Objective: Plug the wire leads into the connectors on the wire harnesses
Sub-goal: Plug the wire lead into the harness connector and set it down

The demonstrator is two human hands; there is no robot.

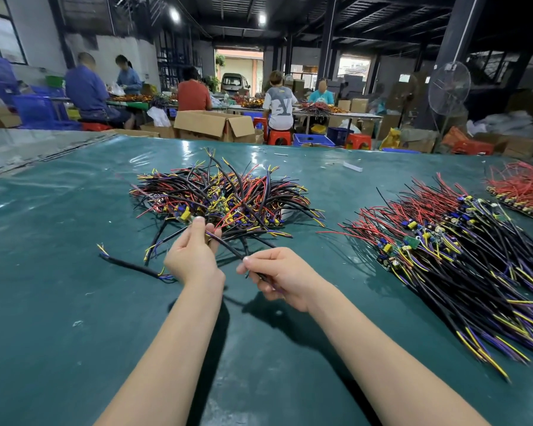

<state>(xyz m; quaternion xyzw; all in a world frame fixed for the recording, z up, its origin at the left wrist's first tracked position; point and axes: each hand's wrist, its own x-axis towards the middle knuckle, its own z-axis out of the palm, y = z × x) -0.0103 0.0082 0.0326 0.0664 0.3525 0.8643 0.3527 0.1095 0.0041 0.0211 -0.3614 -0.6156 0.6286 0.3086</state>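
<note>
**Helper:** What are the hands holding?

**Me:** I have two hands up over the table [59, 302], and both hold one black cable [228, 249]. My left hand [194, 256] has its fingers curled. Its thumb and fingers pinch the far end, where thin purple wires poke out. My right hand [277, 275] pinches the near end between the thumb and first finger, with the other fingers curled under. The cable slants from one hand to the other, up off the table.

**Helper:** Is there a plug on it?

**Me:** I cannot tell. My left fingers hide that end.

**Helper:** What lies around the hands?

**Me:** I count three piles of wires. The middle pile [225, 195] is just past my left hand, toward the middle of the far edge. It is a mess of black, red, yellow and purple wires with small yellow and blue parts. The right pile [443, 256] lies by the right edge, with its wires side by side. The red pile [520, 192] sits in the far right corner. One loose cable [130, 266] lies alone, just left of my left hand.

**Helper:** And past the table?

**Me:** Five people sit at other tables. One open cardboard box [213, 123] stands past the far edge. One round fan [449, 87] stands on the right.
</note>
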